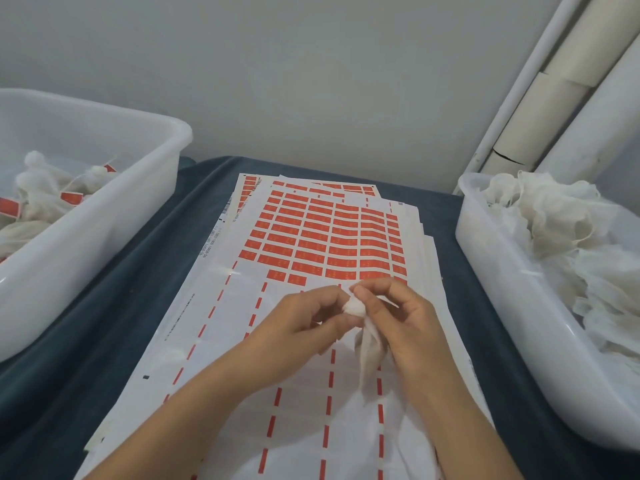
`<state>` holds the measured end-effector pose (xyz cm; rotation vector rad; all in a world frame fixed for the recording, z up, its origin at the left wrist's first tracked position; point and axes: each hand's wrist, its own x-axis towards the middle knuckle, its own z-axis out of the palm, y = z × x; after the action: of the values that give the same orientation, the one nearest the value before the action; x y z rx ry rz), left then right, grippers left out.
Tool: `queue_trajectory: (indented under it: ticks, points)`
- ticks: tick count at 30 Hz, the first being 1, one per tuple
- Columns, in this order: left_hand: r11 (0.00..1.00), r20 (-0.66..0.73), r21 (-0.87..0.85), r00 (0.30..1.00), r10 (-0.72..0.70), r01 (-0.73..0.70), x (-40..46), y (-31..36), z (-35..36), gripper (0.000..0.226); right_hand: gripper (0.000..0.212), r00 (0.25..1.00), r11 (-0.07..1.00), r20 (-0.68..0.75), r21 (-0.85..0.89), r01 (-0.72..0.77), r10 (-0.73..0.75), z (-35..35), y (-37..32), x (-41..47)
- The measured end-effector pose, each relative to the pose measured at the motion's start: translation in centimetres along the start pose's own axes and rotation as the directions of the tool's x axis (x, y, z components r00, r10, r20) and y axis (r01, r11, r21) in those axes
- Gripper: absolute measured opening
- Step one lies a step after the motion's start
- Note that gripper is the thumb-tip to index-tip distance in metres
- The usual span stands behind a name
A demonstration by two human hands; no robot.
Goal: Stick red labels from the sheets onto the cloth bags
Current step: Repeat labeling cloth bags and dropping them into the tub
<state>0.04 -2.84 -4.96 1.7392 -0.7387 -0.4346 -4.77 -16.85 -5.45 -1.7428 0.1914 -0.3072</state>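
Both hands pinch the cloth bag point(367, 344) over the label sheet point(311, 258): left hand point(304, 327) and right hand point(398, 317) at its bunched top. Bag hangs lengthwise toward the person. Nearest red labels point(298, 277) lie just beyond the fingertips, prob. closer to the left.

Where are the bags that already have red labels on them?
In the head view, the labelled bags lie in the white tub on the left of the table, left of the label sheets.
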Motion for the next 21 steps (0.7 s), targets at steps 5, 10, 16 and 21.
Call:
queue_trajectory:
  ticks: [5, 10, 16, 21]
  points:
    - [0.998, -0.061, -0.018, 0.997, -0.056, 0.055, 0.2, -0.1, -0.3, 0.009, 0.018, 0.998, 0.997, 0.059, -0.073, 0.008, -0.004, -0.1, -0.1, 0.0]
    - [0.997, -0.085, -0.029, 0.994, -0.074, 0.072, 0.3, -0.1, -1.0, 0.013, 0.024, 0.983, 0.985, 0.183, -0.168, 0.049, -0.018, -0.5, -0.3, 0.0]
    - [0.998, -0.149, -0.044, 0.987, -0.056, 0.049, 0.3, 0.2, -1.0, 0.017, 0.023, 0.986, 0.982, 0.128, -0.165, -0.087, 0.109, -0.7, -0.4, 0.1]
    - [0.992, -0.168, -0.126, 0.985, -0.028, 0.007, 0.3, 0.4, -1.6, 0.027, 0.027, 0.869, 0.908, 0.349, 0.100, -0.406, 0.350, -0.9, -0.5, -0.1]
